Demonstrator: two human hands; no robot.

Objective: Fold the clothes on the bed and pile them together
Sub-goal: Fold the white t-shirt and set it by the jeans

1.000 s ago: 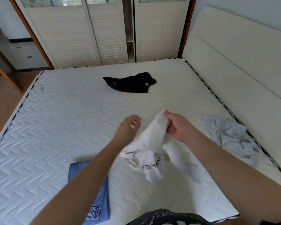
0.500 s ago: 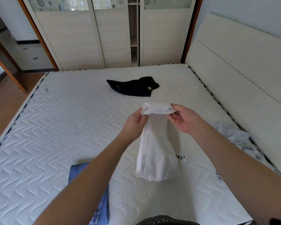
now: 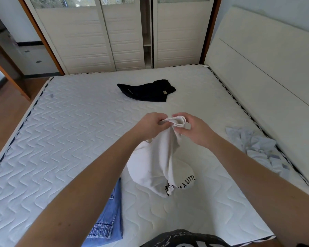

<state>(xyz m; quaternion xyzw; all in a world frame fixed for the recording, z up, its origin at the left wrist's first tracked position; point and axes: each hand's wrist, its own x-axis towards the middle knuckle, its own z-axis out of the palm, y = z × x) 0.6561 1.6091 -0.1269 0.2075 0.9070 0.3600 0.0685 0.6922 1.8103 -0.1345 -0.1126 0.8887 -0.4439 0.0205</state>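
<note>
A white T-shirt [image 3: 159,163] with black lettering hangs bunched above the mattress [image 3: 64,132]. My left hand [image 3: 150,124] and my right hand [image 3: 193,129] pinch its top edge, close together. Folded blue jeans [image 3: 109,218] lie near the bed's front edge, partly hidden under my left forearm. A black garment [image 3: 148,90] lies crumpled at the far middle of the bed. A crumpled pale grey garment [image 3: 257,147] lies at the right edge by the headboard.
A white headboard [image 3: 268,72] runs along the right side. White wardrobe doors [image 3: 100,36] stand behind the bed's far end. Wooden floor [image 3: 9,111] shows on the left.
My left hand has taken hold of the shirt's top edge beside my right. The shirt rose off the mattress, hung long, and now hangs bunched with its lettering showing.
</note>
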